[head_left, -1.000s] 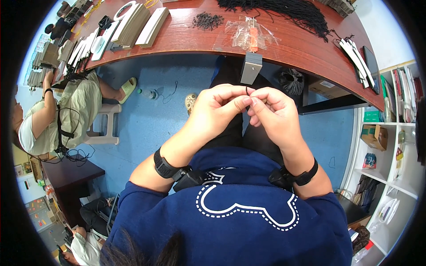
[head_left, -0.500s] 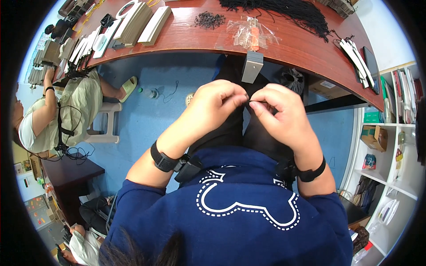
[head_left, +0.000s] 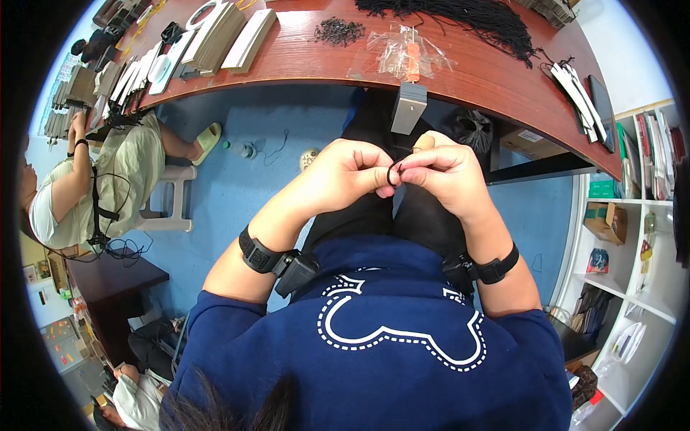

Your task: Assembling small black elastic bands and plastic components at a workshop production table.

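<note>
Both hands meet in front of the chest, above the lap and below the edge of the curved wooden table. Left hand is curled almost closed, thumb and forefinger pinched on one side of a small loop of black cord. Right hand is likewise nearly closed, its fingertips pinching the other side of the same loop; a light-coloured tip shows just above its knuckles, too small to identify. The loop stands between the two pinches, held clear of the dark trousers beneath.

Assessment of the step in hand: the cord appears to be in the course of being formed or tied into a loop. Good practice would be to keep both pinches close to the loop, hold even tension, and draw it tight slowly so it does not slip or twist.

On the table lie a large bundle of black cords, a small heap of black loops and a clear plastic bag. A grey clamp block hangs at the table edge, just above the hands. Another person sits well apart at the left.
</note>
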`<state>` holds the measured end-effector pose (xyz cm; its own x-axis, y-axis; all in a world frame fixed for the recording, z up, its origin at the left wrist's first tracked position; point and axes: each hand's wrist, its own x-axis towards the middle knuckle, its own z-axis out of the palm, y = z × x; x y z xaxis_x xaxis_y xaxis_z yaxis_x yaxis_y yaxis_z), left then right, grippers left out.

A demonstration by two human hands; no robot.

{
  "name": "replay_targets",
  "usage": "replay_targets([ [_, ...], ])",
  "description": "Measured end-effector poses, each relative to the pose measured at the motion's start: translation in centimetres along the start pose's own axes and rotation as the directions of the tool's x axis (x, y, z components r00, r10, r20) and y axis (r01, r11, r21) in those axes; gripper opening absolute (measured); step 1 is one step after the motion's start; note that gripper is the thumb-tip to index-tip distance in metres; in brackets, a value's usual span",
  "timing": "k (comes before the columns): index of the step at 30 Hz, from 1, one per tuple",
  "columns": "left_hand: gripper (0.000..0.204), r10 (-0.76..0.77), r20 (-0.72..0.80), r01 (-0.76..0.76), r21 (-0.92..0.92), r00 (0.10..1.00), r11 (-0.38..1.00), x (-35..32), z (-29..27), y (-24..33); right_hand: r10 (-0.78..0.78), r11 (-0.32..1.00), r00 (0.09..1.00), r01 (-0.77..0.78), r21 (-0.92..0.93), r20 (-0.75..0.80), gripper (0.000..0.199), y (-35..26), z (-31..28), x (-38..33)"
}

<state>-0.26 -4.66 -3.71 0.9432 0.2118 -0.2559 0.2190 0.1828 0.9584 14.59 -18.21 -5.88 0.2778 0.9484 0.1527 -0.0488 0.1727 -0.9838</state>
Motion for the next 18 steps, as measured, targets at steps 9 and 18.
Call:
replay_targets([
  [9,0.014,-0.037,0.112,0.038,-0.008,0.993,0.999,0.0,-0.2,-0.4,0.219,0.898,0.972,-0.236,0.372,0.087,0.009,0.9,1.0,-0.7],
  [18,0.006,0.136,-0.224,-0.013,0.479,0.965,0.877,0.2,1.4,0.6,-0.045,0.908,0.971,-0.058,-0.415,-0.233,0.005,-1.0,2.0,-0.5],
])
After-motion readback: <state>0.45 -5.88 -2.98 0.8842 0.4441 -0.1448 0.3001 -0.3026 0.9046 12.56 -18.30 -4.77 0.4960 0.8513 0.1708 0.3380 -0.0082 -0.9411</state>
